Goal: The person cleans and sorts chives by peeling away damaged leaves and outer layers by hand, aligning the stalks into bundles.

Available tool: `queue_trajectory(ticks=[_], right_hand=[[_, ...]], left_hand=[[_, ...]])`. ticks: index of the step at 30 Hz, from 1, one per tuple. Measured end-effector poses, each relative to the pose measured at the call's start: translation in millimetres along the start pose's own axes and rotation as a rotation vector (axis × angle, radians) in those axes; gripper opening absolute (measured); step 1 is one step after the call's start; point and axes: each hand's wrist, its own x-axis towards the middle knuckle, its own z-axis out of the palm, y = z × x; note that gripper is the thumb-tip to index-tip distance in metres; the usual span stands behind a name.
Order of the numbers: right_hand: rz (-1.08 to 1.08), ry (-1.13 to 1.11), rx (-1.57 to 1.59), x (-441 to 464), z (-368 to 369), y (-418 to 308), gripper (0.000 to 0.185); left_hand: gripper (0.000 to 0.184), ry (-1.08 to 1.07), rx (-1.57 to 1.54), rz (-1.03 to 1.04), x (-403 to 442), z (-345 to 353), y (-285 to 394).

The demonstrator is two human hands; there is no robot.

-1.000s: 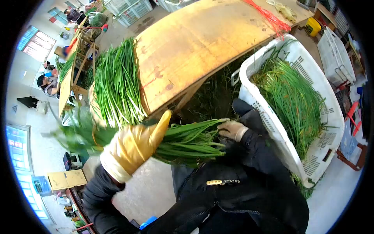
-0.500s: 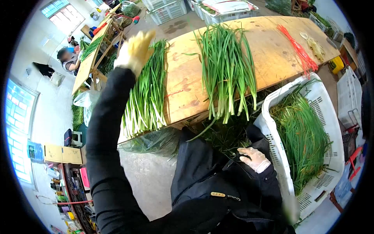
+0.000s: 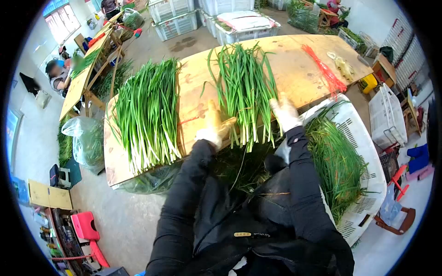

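Two bundles of long garlic chives with pale stem ends lie on the wooden table. My left hand (image 3: pixel 214 125), in a yellowish glove, is beside the lower left edge of the middle bundle (image 3: pixel 246 87), thumb stretched toward its stems and fingers pointing up. At the bundle's lower right edge is my right hand (image 3: pixel 285 114), in a whitish glove, with fingers apart. Both hands are open, one on each side of the stems; whether they touch them I cannot tell. The wider left bundle (image 3: pixel 147 110) lies flat to the left of my left hand.
Red ties (image 3: pixel 324 69) and a pale glove (image 3: pixel 341 66) lie at the right of the wooden table (image 3: pixel 193 92). A white crate (image 3: pixel 368 156) of loose greens stands close on my right. A plastic bag (image 3: pixel 87 138) is at left. A person (image 3: pixel 59 78) sits at another table.
My left hand has come down from above the left bundle to the middle bundle's left side. My right hand has risen from my lap to its right side. The view has shifted.
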Motion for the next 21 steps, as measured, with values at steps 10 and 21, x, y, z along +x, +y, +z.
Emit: queue_trajectory(ticks=[10, 21], right_hand=[[-0.095, 0.114, -0.116, 15.6, 4.0, 0.2, 0.042], [-0.742, -0.109, -0.807, -33.6, 2.9, -13.6, 0.047]], left_hand=[[0.043, -0.314, -0.312, -0.092, -34.4, 32.7, 15.1], [0.019, -0.429, -0.568, -0.429, -96.6, 17.5, -20.6]])
